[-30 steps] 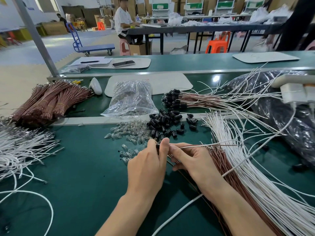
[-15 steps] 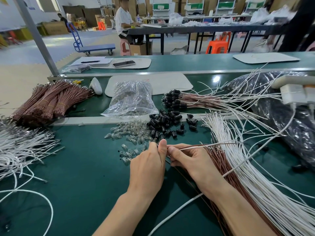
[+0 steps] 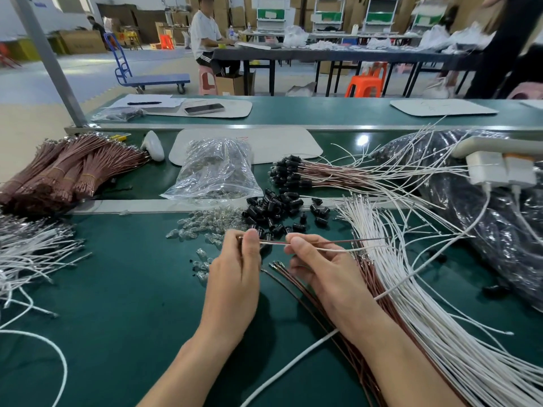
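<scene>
My left hand (image 3: 235, 277) pinches the left ends of a thin brown wire (image 3: 338, 239) and a thin white wire (image 3: 332, 249) between thumb and fingers. My right hand (image 3: 320, 268) pinches the same two wires a little to the right, and they run on rightwards over the wire pile. Both hands hover above the green bench (image 3: 123, 304). Just behind them lie a heap of small black caps (image 3: 273, 208) and a scatter of small clear bulbs (image 3: 202, 223).
White wires (image 3: 411, 289) and brown wires (image 3: 373, 277) fan out on the right. Finished wires with black caps (image 3: 293, 173) lie behind, beside a clear bag of bulbs (image 3: 214, 171). Brown wire bundles (image 3: 64, 168) and white wires (image 3: 29, 251) lie left; a black bag (image 3: 505, 230) right.
My hands have drawn apart a little, with my left hand shifted left, so a short stretch of the two wires now shows between them.
</scene>
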The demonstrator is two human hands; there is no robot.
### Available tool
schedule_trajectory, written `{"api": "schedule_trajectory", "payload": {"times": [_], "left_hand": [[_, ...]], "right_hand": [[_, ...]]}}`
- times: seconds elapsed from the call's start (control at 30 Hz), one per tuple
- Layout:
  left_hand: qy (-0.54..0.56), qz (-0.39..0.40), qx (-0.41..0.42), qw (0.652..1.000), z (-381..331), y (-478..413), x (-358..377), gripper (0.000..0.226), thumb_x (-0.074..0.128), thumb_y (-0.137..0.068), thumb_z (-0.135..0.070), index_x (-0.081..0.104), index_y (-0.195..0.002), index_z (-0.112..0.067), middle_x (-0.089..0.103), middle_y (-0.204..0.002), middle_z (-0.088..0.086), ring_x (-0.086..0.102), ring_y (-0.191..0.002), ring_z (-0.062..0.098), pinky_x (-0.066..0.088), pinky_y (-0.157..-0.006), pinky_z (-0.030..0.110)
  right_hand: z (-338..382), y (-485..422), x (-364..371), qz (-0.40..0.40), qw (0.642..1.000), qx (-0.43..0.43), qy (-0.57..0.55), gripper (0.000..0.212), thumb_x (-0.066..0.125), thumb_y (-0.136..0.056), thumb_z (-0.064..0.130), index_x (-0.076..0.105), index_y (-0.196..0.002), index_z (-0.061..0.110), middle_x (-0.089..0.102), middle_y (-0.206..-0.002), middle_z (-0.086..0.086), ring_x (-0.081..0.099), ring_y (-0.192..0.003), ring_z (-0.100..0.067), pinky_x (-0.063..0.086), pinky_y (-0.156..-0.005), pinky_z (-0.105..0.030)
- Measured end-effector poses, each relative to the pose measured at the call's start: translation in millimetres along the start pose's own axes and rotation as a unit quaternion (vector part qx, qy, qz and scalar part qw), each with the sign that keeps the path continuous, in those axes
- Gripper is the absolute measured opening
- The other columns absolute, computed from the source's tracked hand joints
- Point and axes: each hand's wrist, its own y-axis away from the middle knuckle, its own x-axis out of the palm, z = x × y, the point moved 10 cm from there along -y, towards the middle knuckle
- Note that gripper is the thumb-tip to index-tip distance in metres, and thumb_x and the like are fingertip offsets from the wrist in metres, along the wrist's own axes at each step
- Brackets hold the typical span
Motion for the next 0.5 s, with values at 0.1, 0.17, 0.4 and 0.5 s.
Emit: {"api": "schedule_trajectory", "payload": {"times": [0.1,0.17,0.4,0.5], "left_hand": [[0.085,-0.074,-0.029,0.993,7.3,-1.9,-17.8,0.043,0.031,-0.100,-0.064,0.045,-0.083,-0.027,0.053,-0.066,-0.011,0.043,-0.055,0.008,0.042,-0.056,0.038],[0.115,-0.092,-0.028,0.989,5.6,-1.9,-22.0,0.035,0.033,-0.100,-0.061,0.045,-0.082,-0.033,0.052,-0.066,-0.012,0.043,-0.057,0.008,0.042,-0.056,0.039],[0.188,-0.132,-0.029,0.973,0.6,-4.0,-42.3,0.032,0.036,-0.104,-0.050,0.047,-0.075,-0.044,0.053,-0.068,-0.011,0.044,-0.057,0.010,0.043,-0.052,0.022],[0.187,-0.106,-0.017,0.976,-4.6,-4.6,-41.5,0.032,0.036,-0.107,-0.047,0.050,-0.078,-0.040,0.052,-0.068,-0.008,0.044,-0.057,0.009,0.041,-0.052,0.018]], "right_hand": [[4.2,0.5,-2.6,0.000,0.998,-0.004,-0.059,0.019,0.073,-0.078,0.023,0.082,-0.092,0.016,0.075,-0.086,-0.005,0.066,-0.068,-0.009,0.057,-0.066,-0.020],[7.6,2.0,-0.2,0.010,0.998,-0.007,-0.067,0.023,0.075,-0.075,0.026,0.082,-0.094,0.016,0.075,-0.088,-0.006,0.066,-0.069,-0.010,0.057,-0.067,-0.022],[35.2,11.9,-12.0,-0.019,0.989,-0.045,-0.139,0.023,0.071,-0.080,0.029,0.080,-0.099,0.020,0.072,-0.086,0.001,0.064,-0.071,-0.010,0.057,-0.065,-0.024],[59.6,18.2,-6.2,-0.021,0.984,-0.086,-0.153,0.022,0.066,-0.084,0.029,0.080,-0.099,0.020,0.070,-0.084,0.001,0.063,-0.069,-0.009,0.057,-0.063,-0.023]]}}
